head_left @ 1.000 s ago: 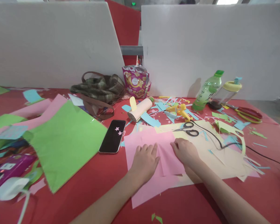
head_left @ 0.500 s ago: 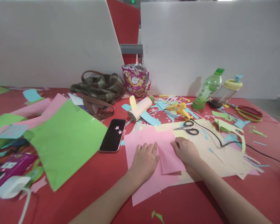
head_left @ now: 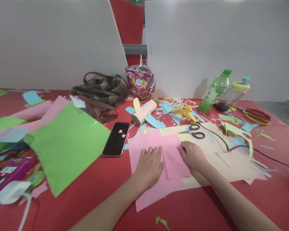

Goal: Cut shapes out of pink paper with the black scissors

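Observation:
My left hand [head_left: 149, 165] lies flat, fingers stretched out, on a large pink paper sheet [head_left: 146, 192] spread over the red table [head_left: 91, 192]. A smaller pink piece [head_left: 174, 160] lies on top of that sheet, between my hands. My right hand [head_left: 192, 155] rests on its right edge with the fingers curled down, pressing the paper. A cream sheet [head_left: 231, 165] lies under my right forearm. Black-handled scissors [head_left: 194, 131] lie just beyond my right hand.
A black phone [head_left: 116, 139] sits left of the pink sheet, beside a big green sheet [head_left: 67, 144]. Further back are a plaid bag [head_left: 101, 91], a snack pouch [head_left: 140, 81], a paper roll [head_left: 144, 111], a yellow glue gun [head_left: 187, 113] with black cord, a green bottle [head_left: 214, 91] and red-yellow scissors [head_left: 255, 115].
Both hands stay on the pink paper almost unmoved. The small pink piece has shifted slightly under my right hand; the view has dipped a little.

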A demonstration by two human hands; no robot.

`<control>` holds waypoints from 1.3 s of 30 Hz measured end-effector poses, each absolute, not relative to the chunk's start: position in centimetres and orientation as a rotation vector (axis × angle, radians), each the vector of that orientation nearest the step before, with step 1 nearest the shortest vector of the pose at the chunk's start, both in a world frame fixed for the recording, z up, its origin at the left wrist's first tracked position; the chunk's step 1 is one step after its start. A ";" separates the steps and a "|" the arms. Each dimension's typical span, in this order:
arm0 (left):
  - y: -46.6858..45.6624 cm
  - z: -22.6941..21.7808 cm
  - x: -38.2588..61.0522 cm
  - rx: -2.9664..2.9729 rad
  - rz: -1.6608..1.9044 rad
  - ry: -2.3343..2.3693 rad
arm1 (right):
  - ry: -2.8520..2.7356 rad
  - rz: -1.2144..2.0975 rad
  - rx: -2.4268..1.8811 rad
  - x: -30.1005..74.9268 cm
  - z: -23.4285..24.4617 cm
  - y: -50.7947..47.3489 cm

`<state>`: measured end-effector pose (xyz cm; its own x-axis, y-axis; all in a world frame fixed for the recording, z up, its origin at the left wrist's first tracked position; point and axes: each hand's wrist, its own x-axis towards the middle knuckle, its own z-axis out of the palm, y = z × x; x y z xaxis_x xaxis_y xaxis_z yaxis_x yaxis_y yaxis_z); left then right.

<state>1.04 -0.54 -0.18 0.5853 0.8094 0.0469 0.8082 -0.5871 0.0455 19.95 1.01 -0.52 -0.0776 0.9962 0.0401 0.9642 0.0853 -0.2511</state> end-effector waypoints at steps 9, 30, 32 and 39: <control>-0.6 -0.2 1.1 2.750 0.135 1.434 | -2.151 0.286 -1.970 20.1 -0.2 0.8; -0.4 -0.9 0.6 2.779 0.016 1.336 | -2.185 0.507 -1.997 20.7 1.7 0.0; -0.4 -0.9 0.6 2.786 0.015 1.339 | -2.175 0.546 -1.996 20.9 1.9 0.0; -0.4 -0.8 0.7 2.808 0.021 1.276 | -2.154 0.792 -1.962 21.4 1.8 -0.8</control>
<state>0.68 -0.41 -0.79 0.6579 0.7530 -0.0114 0.7523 -0.6563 0.0575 21.39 -0.83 1.84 -0.1512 0.9557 -0.2526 0.8916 0.0215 -0.4524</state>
